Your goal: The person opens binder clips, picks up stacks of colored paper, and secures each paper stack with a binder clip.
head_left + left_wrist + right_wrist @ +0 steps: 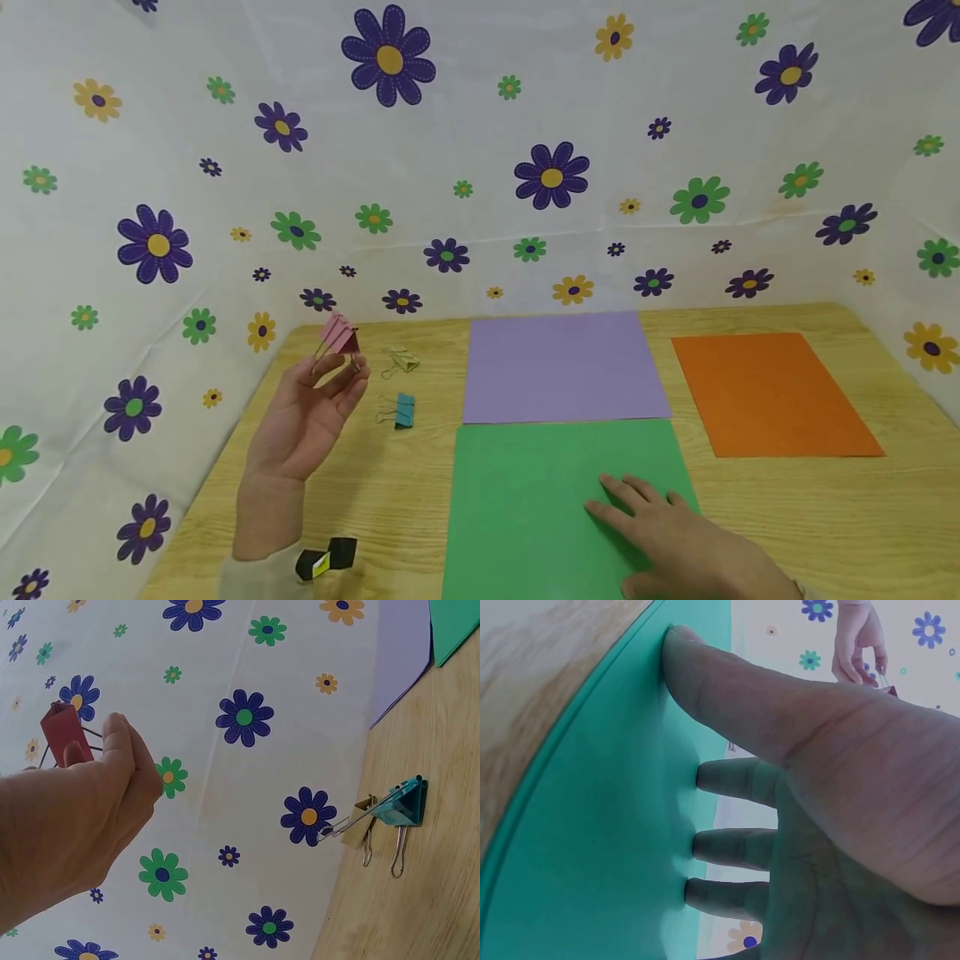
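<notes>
My table holds a yellow clip and blue clip left, purple paper far, green paper near, orange paper right.

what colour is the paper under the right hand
Green; the paper shows best in the head view.

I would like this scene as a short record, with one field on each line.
Left hand: holds a pink binder clip, raised
Right hand: touches the green paper
Clips on table: yellow clip, blue clip
Other papers: purple paper beyond the green; orange paper at right
Backdrop: white, flower-patterned
</notes>
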Demonstrator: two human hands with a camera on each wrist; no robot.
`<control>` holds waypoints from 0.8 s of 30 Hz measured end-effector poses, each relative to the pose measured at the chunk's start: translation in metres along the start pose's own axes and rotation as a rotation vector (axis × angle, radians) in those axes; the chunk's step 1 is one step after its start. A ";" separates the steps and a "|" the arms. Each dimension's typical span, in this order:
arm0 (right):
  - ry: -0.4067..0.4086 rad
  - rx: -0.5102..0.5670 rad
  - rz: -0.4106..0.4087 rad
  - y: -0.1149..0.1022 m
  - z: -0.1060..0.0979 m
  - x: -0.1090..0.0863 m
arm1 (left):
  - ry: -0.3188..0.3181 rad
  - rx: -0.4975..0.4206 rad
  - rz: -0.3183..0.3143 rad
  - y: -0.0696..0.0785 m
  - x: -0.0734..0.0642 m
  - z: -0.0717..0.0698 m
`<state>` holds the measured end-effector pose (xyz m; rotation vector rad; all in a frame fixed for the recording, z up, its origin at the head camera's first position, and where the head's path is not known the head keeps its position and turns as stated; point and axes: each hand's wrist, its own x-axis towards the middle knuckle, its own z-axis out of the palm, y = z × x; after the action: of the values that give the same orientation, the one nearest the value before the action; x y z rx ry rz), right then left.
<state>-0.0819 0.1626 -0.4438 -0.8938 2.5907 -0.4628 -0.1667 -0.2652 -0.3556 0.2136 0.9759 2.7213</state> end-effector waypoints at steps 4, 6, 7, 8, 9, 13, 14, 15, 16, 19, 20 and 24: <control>0.005 -0.012 -0.023 0.001 -0.001 0.001 | 0.007 0.015 -0.006 0.000 0.000 -0.001; 0.013 -0.021 -0.029 0.002 -0.002 0.001 | 0.003 0.014 -0.014 0.000 0.000 -0.001; 0.018 -0.026 -0.036 0.003 -0.002 0.001 | 0.002 0.016 -0.017 0.000 0.000 -0.002; 0.026 -0.031 -0.043 0.003 -0.003 0.001 | 0.001 0.016 -0.020 0.000 0.000 -0.002; 0.033 -0.035 -0.047 0.004 -0.003 0.002 | -0.001 0.016 -0.023 0.000 0.001 -0.002; 0.059 -0.053 -0.069 0.007 -0.004 0.002 | -0.005 0.022 -0.025 0.000 0.003 -0.003; 0.063 -0.057 -0.075 0.007 -0.004 0.002 | -0.005 0.025 -0.025 0.000 0.003 -0.003; 0.068 -0.062 -0.079 0.007 -0.004 0.002 | -0.005 0.029 -0.025 0.000 0.003 -0.003; 0.069 -0.066 -0.081 0.007 -0.004 0.002 | -0.003 0.035 -0.025 0.000 0.004 -0.003; 0.068 -0.061 -0.079 0.008 -0.004 0.002 | 0.008 0.051 -0.028 -0.001 0.004 -0.003; 0.069 -0.057 -0.079 0.008 -0.004 0.002 | 0.013 0.056 -0.029 -0.002 0.004 -0.003; 0.072 -0.033 -0.065 0.008 -0.005 0.002 | 0.023 0.065 -0.030 -0.002 0.004 -0.004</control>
<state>-0.0896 0.1677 -0.4430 -0.9919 2.6481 -0.4793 -0.1708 -0.2649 -0.3595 0.1787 1.0660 2.6734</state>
